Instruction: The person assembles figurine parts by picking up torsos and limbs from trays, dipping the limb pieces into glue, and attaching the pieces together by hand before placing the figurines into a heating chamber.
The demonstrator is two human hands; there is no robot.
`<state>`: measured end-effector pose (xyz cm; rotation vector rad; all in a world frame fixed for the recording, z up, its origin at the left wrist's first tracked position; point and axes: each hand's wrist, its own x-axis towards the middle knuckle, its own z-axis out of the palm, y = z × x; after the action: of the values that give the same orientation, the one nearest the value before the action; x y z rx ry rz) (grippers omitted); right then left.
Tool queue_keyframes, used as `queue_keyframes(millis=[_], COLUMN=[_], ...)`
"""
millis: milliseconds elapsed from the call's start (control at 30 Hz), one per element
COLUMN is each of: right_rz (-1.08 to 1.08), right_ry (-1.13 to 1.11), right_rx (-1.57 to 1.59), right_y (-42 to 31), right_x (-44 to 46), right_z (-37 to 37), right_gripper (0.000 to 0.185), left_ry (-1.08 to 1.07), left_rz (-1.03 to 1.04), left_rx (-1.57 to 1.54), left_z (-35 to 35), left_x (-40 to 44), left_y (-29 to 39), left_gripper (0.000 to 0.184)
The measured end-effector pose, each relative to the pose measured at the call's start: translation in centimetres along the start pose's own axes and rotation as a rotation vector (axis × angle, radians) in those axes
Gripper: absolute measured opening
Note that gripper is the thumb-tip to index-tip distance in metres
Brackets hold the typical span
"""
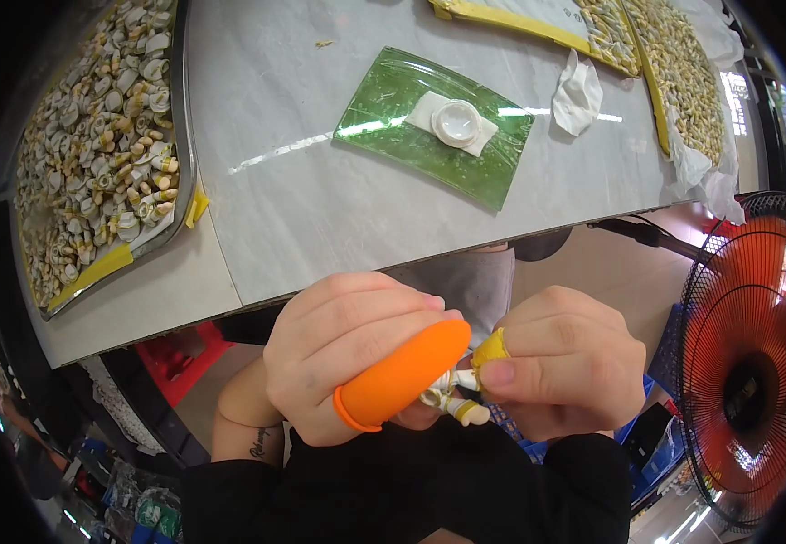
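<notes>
In front of my chest, my left hand (352, 358) is closed around a small white figurine (455, 399) with yellow bands and a pale pinkish end. An orange finger cot (411, 372) covers one finger of that hand and hides part of the piece. My right hand (567, 367) pinches the right side of the same figurine between thumb and forefinger. Yellow tape (491, 347) wraps that forefinger. Most of the figurine is hidden behind my fingers.
A green mat (375, 95) lies on the grey table (275, 199), bearing a small white round dish (456, 122). Crumpled tissue (578, 93) lies beside it. A tray (184, 118) of small pieces stands left; yellow-edged trays (511, 22) are at back right. An orange fan (747, 363) stands right.
</notes>
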<state>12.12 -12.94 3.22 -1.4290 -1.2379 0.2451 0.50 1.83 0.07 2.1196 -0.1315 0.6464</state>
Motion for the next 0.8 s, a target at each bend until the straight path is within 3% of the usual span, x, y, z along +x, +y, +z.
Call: queue_keyframes(millis=[233, 333, 433, 733, 800], right_rz=[-0.144, -0.057, -0.147, -0.080, -0.081], right_ry=[-0.034, -0.090, -0.069, -0.073, -0.074], right_rx=[-0.023, -0.078, -0.007, 0.016, 0.014], right_y=[0.6, -0.5, 0.4, 0.1, 0.1], right_x=[0.3, 0.7, 0.6, 0.3, 0.3], right_z=[-0.5, -0.8, -0.7, -1.2, -1.3], right_gripper=[0.019, 0.015, 0.020, 0.020, 0.018], left_ry=[-0.083, -0.118, -0.094, -0.128, -0.026], left_rz=[0.017, 0.052, 0.105, 0.108, 0.204], left_rx=[-0.014, 0.000, 0.006, -0.045, -0.099], left_z=[-0.8, -1.0, -0.6, -0.3, 0.2], left_x=[0.6, 1.0, 1.0, 1.4, 1.7], left_y=[0.6, 0.7, 0.6, 0.4, 0.3], left_gripper=[0.042, 0.040, 0.039, 0.040, 0.026])
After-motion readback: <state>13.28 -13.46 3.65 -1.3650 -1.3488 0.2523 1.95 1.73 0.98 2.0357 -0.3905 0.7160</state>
